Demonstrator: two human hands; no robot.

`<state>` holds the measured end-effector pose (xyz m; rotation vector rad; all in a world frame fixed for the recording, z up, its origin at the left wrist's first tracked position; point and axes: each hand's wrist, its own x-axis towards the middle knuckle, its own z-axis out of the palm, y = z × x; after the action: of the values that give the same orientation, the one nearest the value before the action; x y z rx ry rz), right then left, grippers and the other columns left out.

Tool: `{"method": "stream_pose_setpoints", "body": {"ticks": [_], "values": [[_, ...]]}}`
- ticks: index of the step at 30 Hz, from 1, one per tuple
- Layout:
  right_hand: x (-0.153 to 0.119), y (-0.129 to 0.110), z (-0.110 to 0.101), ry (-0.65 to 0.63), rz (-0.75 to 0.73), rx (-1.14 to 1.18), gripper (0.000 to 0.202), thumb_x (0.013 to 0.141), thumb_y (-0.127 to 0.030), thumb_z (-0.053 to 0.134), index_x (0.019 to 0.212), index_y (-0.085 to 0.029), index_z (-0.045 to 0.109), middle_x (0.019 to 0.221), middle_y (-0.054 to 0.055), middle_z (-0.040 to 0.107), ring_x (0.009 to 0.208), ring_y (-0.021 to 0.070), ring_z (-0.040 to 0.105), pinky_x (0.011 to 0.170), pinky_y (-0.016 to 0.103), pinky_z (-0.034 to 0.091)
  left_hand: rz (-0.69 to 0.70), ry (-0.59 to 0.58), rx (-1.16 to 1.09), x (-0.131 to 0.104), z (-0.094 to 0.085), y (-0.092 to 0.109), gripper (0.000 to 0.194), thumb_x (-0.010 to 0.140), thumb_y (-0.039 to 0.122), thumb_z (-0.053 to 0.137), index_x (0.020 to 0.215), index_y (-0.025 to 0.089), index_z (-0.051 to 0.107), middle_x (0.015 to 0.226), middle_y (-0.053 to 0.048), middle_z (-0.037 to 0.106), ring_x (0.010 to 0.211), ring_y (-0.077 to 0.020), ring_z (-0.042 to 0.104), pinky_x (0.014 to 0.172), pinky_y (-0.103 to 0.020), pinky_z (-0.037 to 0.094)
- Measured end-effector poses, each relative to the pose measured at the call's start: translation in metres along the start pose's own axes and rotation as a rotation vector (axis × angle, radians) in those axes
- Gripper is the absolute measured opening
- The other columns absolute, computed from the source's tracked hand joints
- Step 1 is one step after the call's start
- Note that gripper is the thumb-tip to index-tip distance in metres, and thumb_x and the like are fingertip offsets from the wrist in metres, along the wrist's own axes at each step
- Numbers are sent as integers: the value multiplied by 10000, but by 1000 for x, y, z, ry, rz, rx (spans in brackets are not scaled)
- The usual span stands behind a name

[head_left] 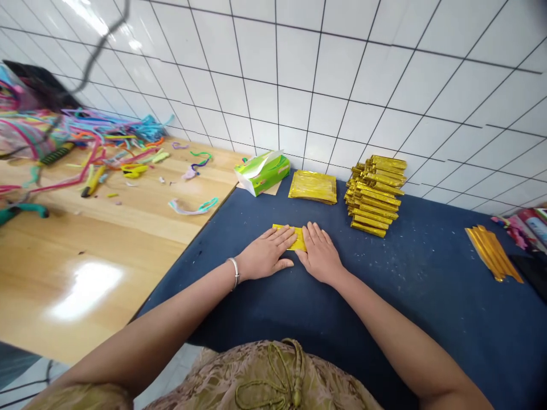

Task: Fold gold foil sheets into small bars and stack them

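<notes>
A small gold foil sheet lies flat on the dark blue table covering, partly hidden under both hands. My left hand presses its outstretched fingers on the sheet's left part, with a silver bangle at the wrist. On the right edge of the sheet rests my right hand, its fingers straight and flat too. Just beyond the hands sits a flat pile of gold foil sheets. Right of that pile, a tall stack of narrow folded gold foil strips stands near the wall.
A green tissue box stands by the tiled wall. More gold strips lie far right. On the wooden table at left are colourful pipe cleaners, yellow-handled cutters and a teal-handled tool.
</notes>
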<state>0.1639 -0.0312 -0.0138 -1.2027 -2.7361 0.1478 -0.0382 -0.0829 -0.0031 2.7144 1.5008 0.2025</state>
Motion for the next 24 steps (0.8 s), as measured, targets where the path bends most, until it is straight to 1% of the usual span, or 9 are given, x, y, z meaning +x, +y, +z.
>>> {"method": "stream_pose_setpoints", "body": {"ticks": [3, 8, 12, 15, 17, 21, 23, 24], "values": [[0, 4, -1, -18, -21, 2, 668, 910, -509, 261, 1433, -94, 240, 1514, 126, 183, 1406, 236, 110, 1130, 421, 134, 1, -6, -1, -1, 5, -4, 659, 918, 552, 276, 1439, 152, 224, 1493, -131, 236, 1398, -237, 167, 1113, -415, 169], [-1, 7, -3, -56, -49, -1, 671, 909, -513, 263, 1438, -102, 225, 1517, 120, 178, 1408, 226, 98, 1132, 415, 140, 13, -11, -6, 0, 1, -11, 549, 951, 462, 255, 1430, 195, 252, 1489, -95, 264, 1388, -199, 208, 1102, -374, 189], [-1, 8, -4, -48, -60, -6, 674, 911, -521, 261, 1439, -104, 223, 1520, 118, 164, 1408, 227, 99, 1133, 414, 142, 16, -26, 2, 0, 0, -10, 564, 947, 476, 250, 1434, 190, 247, 1490, -98, 259, 1385, -209, 214, 1093, -378, 191], [4, 15, -6, -64, -109, 0, 647, 921, -507, 248, 1440, -122, 229, 1519, 106, 176, 1407, 214, 108, 1135, 408, 146, -17, -10, 23, -3, -1, -1, 611, 933, 512, 265, 1434, 165, 247, 1480, -121, 278, 1381, -236, 219, 1077, -391, 204], [11, 23, -7, -96, -169, 11, 610, 928, -479, 251, 1440, -148, 234, 1518, 88, 190, 1406, 198, 119, 1134, 404, 157, -60, 13, 39, -5, -1, 10, 639, 916, 545, 286, 1422, 156, 282, 1457, -135, 324, 1369, -257, 240, 1050, -393, 235], [26, 34, -12, -134, -261, 23, 558, 931, -435, 272, 1432, -190, 263, 1510, 57, 224, 1401, 183, 145, 1133, 408, 158, -139, 57, 64, -12, -3, 30, 701, 868, 627, 322, 1393, 163, 346, 1429, -159, 363, 1317, -300, 323, 977, -403, 302], [31, 33, -14, -114, -235, 6, 537, 928, -398, 286, 1419, -182, 299, 1501, 59, 251, 1401, 188, 147, 1137, 412, 139, -155, 66, 74, -15, -4, 37, 727, 846, 660, 328, 1384, 171, 363, 1407, -157, 398, 1292, -309, 355, 951, -404, 321], [33, 31, -14, -86, -196, -6, 526, 926, -368, 290, 1410, -166, 319, 1497, 68, 261, 1402, 192, 143, 1138, 414, 127, -162, 70, 79, -16, -5, 40, 741, 836, 674, 331, 1379, 171, 371, 1395, -157, 415, 1281, -313, 367, 940, -404, 329]]}}
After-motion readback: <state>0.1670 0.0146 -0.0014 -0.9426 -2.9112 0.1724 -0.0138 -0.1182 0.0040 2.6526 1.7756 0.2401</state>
